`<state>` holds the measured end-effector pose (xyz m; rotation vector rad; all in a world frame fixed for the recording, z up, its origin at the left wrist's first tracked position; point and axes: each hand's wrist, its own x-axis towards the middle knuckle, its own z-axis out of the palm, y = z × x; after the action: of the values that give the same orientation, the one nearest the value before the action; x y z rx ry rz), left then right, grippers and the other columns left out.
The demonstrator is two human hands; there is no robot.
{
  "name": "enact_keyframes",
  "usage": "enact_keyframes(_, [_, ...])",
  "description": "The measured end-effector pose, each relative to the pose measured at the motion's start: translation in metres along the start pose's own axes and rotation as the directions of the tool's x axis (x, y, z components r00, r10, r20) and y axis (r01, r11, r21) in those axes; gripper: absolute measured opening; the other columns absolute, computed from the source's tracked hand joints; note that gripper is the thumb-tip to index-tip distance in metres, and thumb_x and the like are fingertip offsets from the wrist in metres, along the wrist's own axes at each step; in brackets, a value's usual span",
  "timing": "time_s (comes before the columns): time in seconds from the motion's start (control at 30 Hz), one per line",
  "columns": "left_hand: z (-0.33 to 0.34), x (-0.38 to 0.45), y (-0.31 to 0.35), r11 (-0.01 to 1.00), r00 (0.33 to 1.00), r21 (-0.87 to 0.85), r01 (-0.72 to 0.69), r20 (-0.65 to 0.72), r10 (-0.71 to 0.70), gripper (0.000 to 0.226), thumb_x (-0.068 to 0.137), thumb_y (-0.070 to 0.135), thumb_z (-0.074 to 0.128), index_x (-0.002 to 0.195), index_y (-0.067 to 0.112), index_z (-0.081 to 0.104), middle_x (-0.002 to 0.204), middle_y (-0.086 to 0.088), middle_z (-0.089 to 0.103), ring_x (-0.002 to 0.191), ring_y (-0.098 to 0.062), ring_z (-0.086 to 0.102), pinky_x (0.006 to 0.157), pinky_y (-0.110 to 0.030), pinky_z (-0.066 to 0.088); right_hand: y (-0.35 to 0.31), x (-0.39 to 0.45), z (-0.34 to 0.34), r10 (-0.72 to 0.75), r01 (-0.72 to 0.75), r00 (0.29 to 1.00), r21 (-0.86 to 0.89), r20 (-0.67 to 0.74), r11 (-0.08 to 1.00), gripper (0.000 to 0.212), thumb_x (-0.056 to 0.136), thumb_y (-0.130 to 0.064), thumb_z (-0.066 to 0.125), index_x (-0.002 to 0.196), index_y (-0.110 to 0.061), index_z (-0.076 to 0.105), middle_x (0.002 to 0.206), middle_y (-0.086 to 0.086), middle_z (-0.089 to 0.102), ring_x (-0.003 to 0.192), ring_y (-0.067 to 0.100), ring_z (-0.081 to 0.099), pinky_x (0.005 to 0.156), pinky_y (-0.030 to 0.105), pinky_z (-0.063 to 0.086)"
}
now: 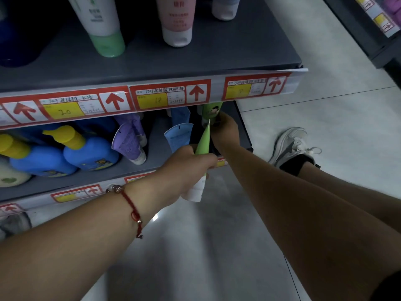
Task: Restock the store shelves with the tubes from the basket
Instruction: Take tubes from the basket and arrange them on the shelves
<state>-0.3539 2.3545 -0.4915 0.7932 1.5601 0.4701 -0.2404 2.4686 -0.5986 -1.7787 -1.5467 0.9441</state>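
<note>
My left hand (186,168) grips a green tube with a white cap (202,144) in front of the lower shelf (156,146), its flat end pointing up. My right hand (225,129) reaches into the right end of that shelf and holds a second green tube (211,110) standing there, partly hidden under the shelf's price strip. Blue tubes (180,131) and purple tubes (130,140) stand to the left of it. No basket is in view.
Blue bottles with yellow caps (86,148) fill the lower shelf's left. The upper shelf (195,55) carries a green-capped tube (102,25) and a pink tube (175,20). A price strip (152,96) runs along its edge. My shoe (290,146) rests on the tiled floor; another rack (373,29) stands at right.
</note>
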Motion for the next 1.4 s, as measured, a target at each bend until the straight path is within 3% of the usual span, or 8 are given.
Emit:
enact_keyframes(0.23, [0.014,0.017,-0.002,0.992,0.993,-0.05,-0.117,-0.04,0.115,0.046,0.091,0.027,0.065,0.128,0.022,0.038,0.11,-0.004,0.059,0.097,-0.017,0.058,0.083,-0.036,0.051,-0.007,-0.036,-0.037,0.295,-0.317,0.948,0.437,0.119,0.842,0.03,0.087,-0.01,0.06,0.117,-0.005,0.058,0.091,0.003,0.061,0.078,0.014,0.058,0.07,0.031,0.049])
enact_keyframes(0.33, [0.018,0.024,-0.001,0.981,0.987,-0.107,-0.159,-0.056,0.154,0.051,0.093,0.029,0.066,0.134,0.019,0.038,0.115,-0.002,0.06,0.1,-0.014,0.059,0.073,-0.027,0.048,-0.007,-0.059,-0.085,0.212,-0.626,0.719,0.485,0.662,0.61,0.034,0.092,-0.005,0.049,0.124,-0.01,0.059,0.106,0.009,0.065,0.092,0.022,0.064,0.088,0.036,0.05])
enact_keyframes(0.43, [0.022,0.026,0.0,0.981,0.982,-0.084,-0.174,-0.088,0.167,0.052,0.092,0.033,0.067,0.133,0.02,0.038,0.113,0.001,0.06,0.097,-0.011,0.059,0.07,-0.027,0.05,-0.013,-0.069,-0.109,0.124,-0.402,0.478,0.091,0.869,0.911,0.04,0.091,-0.006,0.058,0.126,-0.024,0.059,0.122,0.0,0.067,0.114,0.019,0.061,0.102,0.038,0.045])
enact_keyframes(0.6, [0.027,0.015,0.006,0.955,0.949,0.089,-0.282,-0.121,0.291,0.055,0.088,0.033,0.072,0.13,0.022,0.039,0.116,0.002,0.058,0.106,-0.018,0.059,0.089,-0.037,0.054,-0.021,-0.062,-0.092,0.033,0.124,0.779,-0.206,0.626,0.971,0.024,0.075,-0.016,0.082,0.094,-0.021,0.07,0.079,-0.012,0.067,0.072,-0.001,0.061,0.07,0.016,0.046])
enact_keyframes(0.8, [-0.003,-0.026,0.009,0.71,0.843,0.586,-0.39,-0.083,0.531,0.018,0.09,0.041,0.065,0.105,0.032,0.059,0.087,0.012,0.063,0.081,-0.007,0.06,0.074,-0.038,0.054,0.008,-0.042,-0.059,0.008,-0.003,0.959,-0.019,0.283,1.0,0.031,0.073,-0.011,0.078,0.102,-0.013,0.069,0.093,0.003,0.073,0.088,0.02,0.069,0.081,0.042,0.057])
enact_keyframes(0.97, [-0.037,-0.035,0.013,0.491,0.654,0.807,-0.329,-0.18,0.735,0.03,0.092,0.033,0.063,0.119,0.024,0.056,0.112,0.002,0.056,0.102,-0.018,0.052,0.076,-0.035,0.047,0.016,-0.035,-0.029,0.041,-0.033,0.985,-0.048,0.169,0.998,0.029,0.077,-0.02,0.079,0.102,-0.017,0.064,0.092,-0.004,0.069,0.086,0.014,0.064,0.067,0.025,0.049])
enact_keyframes(1.27, [-0.042,-0.003,0.002,0.429,0.702,0.889,-0.158,-0.205,0.682,0.059,0.091,0.032,0.064,0.143,0.016,0.041,0.13,-0.017,0.054,0.118,-0.035,0.053,0.085,-0.042,0.05,0.021,-0.041,-0.01,0.042,-0.04,0.999,-0.096,0.016,0.995,0.046,0.073,-0.024,0.083,0.107,-0.014,0.054,0.101,-0.001,0.061,0.086,0.013,0.058,0.06,0.021,0.043])
enact_keyframes(1.4, [-0.049,0.011,-0.007,0.477,0.733,0.858,-0.189,-0.2,0.65,0.025,0.095,0.03,0.059,0.116,0.015,0.058,0.114,-0.011,0.064,0.101,-0.03,0.061,0.07,-0.037,0.049,0.026,-0.041,-0.008,0.041,-0.044,0.999,-0.161,-0.025,0.986,0.036,0.075,-0.024,0.077,0.103,-0.014,0.056,0.1,0.004,0.063,0.089,0.022,0.062,0.073,0.04,0.055])
